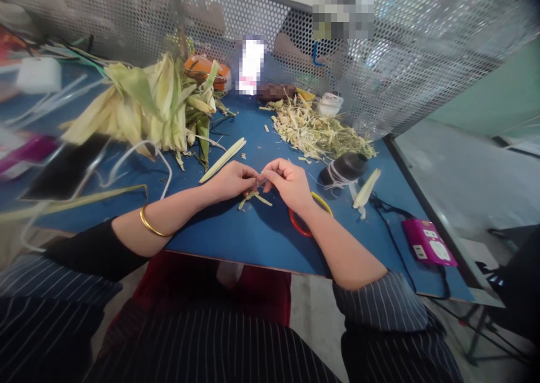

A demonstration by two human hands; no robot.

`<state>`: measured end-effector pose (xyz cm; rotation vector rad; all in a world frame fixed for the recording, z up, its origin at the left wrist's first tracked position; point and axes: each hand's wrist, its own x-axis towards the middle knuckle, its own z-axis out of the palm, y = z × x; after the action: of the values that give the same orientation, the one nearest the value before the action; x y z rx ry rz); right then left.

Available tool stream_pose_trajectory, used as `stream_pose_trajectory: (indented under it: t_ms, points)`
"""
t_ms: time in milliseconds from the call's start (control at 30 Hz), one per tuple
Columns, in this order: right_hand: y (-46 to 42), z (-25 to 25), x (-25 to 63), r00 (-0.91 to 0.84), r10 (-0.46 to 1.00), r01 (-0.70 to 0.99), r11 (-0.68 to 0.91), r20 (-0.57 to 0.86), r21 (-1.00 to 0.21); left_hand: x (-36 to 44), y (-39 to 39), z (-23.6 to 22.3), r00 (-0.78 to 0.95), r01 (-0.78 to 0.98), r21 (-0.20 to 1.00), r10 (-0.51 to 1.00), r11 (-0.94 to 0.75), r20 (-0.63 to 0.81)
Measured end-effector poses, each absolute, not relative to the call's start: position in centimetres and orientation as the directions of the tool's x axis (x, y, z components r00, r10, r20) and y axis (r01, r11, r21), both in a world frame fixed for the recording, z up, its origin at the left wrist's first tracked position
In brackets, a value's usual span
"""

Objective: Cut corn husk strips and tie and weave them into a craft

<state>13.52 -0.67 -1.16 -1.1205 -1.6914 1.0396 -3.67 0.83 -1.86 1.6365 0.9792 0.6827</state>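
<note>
My left hand [233,179] and my right hand [289,181] meet fingertip to fingertip above the blue table. Both are closed in a pinch. Pale corn husk strips [254,198] stick out below the left fingers. Whatever the right fingertips pinch is too small to make out. Partly under my right wrist lie scissors with red and yellow handles [300,224]; their blades are hidden. A single husk leaf [223,159] rests just beyond my left hand. Right of my right hand, a dark spool wound with white thread [343,169] lies near another husk piece [367,192].
A big bunch of corn husks [147,104] stands at the back left, near a dark tablet-like panel [67,166] and white cable. Husk scraps [316,127] are heaped at the back right before a perforated metal screen [253,12]. A magenta power strip [429,242] sits by the right edge.
</note>
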Motion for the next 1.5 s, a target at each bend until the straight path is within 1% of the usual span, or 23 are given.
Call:
stream_pose_trajectory:
  t_ms: [100,233,333,433,533,600,633,733,867,967,1100,1167,1300,1400,1500]
  points:
    - [-0.5,-1.4,13.6,-0.226,0.955,0.257,0.250,0.193,-0.934,-3.9,1.1,-2.1,0.549,0.259,0.958,0.835,-0.124,-0.040]
    - [-0.2,-2.0,13.8,-0.173,0.967,0.218,0.225,0.189,-0.950,-4.4,1.6,-2.0,0.603,0.244,0.966,0.794,-0.089,-0.079]
    - [0.0,-2.3,13.8,-0.141,0.978,0.183,0.180,0.155,-0.967,-4.4,1.6,-1.8,0.603,0.274,0.958,0.792,-0.086,-0.101]
    - [0.2,-2.4,13.8,-0.143,0.983,0.135,0.137,0.117,-0.981,-4.2,1.5,-1.7,0.562,0.285,0.955,0.821,-0.078,-0.101]
    - [0.5,-2.4,14.3,-0.063,0.984,0.117,0.175,0.169,-0.978,-4.0,1.3,-1.7,0.501,0.243,0.969,0.860,-0.034,-0.096]
    - [0.8,-2.3,14.9,0.008,0.975,0.180,0.219,0.224,-0.959,-4.0,1.2,-1.6,0.478,0.216,0.976,0.873,-0.011,-0.096]
    - [0.8,-2.3,15.1,0.014,0.970,0.233,0.231,0.241,-0.945,-4.0,1.2,-1.6,0.473,0.207,0.978,0.876,-0.002,-0.098]
    - [0.7,-2.1,15.4,-0.084,0.964,0.373,0.265,0.252,-0.889,-4.1,1.3,-1.6,0.463,0.188,0.982,0.880,0.024,-0.110]
    - [0.0,-1.8,15.0,-0.244,0.912,0.484,0.410,0.331,-0.773,-4.2,1.4,-1.7,0.454,0.184,0.983,0.884,0.028,-0.110]
    - [-0.3,-1.7,14.8,-0.277,0.876,0.548,0.481,0.394,-0.685,-4.2,1.4,-1.9,0.456,0.184,0.983,0.884,0.016,-0.100]
    - [-0.5,-1.6,14.8,-0.292,0.863,0.589,0.503,0.413,-0.633,-4.3,1.4,-2.0,0.427,0.137,0.990,0.900,0.037,-0.093]
    - [-0.6,-1.6,14.7,-0.333,0.854,0.595,0.520,0.401,-0.612,-4.3,1.5,-1.9,0.397,0.126,0.990,0.912,0.060,-0.106]
    - [-0.6,-1.5,14.6,-0.454,0.827,0.585,0.558,0.332,-0.589,-4.3,1.4,-1.5,0.378,0.127,0.989,0.918,0.076,-0.119]
    - [-0.6,-1.3,14.7,-0.487,0.826,0.582,0.549,0.283,-0.600,-4.3,1.3,-1.5,0.394,0.123,0.992,0.915,0.040,-0.086]
    - [-0.5,-1.1,14.9,-0.520,0.823,0.575,0.534,0.228,-0.619,-4.4,1.5,-1.9,0.390,0.157,0.987,0.920,-0.036,-0.028]
